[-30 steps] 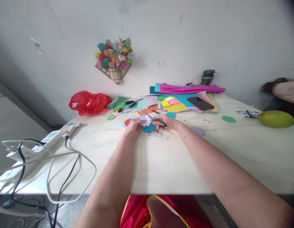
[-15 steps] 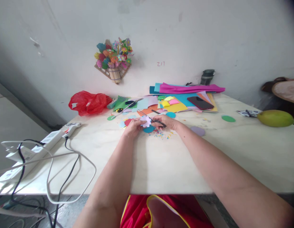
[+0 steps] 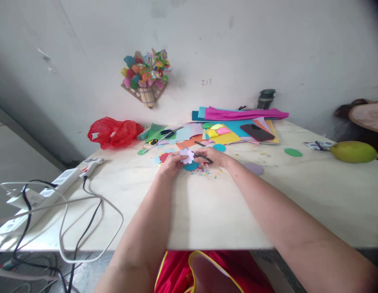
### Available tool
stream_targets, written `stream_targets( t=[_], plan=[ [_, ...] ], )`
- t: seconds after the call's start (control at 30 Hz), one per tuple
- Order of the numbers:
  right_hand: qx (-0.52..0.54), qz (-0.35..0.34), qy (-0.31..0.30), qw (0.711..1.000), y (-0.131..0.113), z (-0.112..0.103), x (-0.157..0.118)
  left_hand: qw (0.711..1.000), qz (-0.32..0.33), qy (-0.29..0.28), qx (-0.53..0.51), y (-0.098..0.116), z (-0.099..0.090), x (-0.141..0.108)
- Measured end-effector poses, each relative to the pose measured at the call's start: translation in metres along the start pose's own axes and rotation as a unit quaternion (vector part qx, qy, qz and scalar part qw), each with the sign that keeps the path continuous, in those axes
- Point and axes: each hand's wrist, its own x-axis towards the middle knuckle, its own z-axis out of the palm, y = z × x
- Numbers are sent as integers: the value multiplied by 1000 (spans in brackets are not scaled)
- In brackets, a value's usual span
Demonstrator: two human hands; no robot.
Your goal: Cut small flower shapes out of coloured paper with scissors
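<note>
Between its thumb and fingers my left hand (image 3: 172, 163) pinches a pale lilac paper flower (image 3: 187, 156) with a scalloped edge. My right hand (image 3: 211, 156) is closed around the dark handles of a pair of scissors (image 3: 205, 158); their blades point left, behind or against the flower's edge, and I cannot tell which. Below the flower lies a blue paper circle (image 3: 190, 166), partly covered. Tiny coloured paper scraps (image 3: 211, 174) are strewn on the table under my right hand. Left of my left hand is a red paper piece (image 3: 163, 157) among other cut shapes.
Coloured paper sheets (image 3: 231, 137), a phone (image 3: 257, 132) and a second pair of scissors (image 3: 168, 133) lie at the back. A red plastic bag (image 3: 115, 133) sits back left, with a power strip (image 3: 45, 201) and looping cables at left. A mango-like fruit (image 3: 353, 151) is at right.
Hardly anything differs. My hands still hold the lilac paper flower and the scissors in nearly the same place; the whole view has shifted very slightly.
</note>
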Motion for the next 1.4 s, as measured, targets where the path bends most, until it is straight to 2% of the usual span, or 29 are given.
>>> stream_targets(
  t=[0.47,0.97,1.4],
  plan=[
    [18,-10,-4,1000,5,0,3,1000,5,-2,4,0,-1,-1],
    [13,-6,34,999,9,-2,4,998,9,47,-34,3,4,-1],
    [32,0,39,999,9,-2,5,994,17,96,-38,3,4,-1]
  ],
)
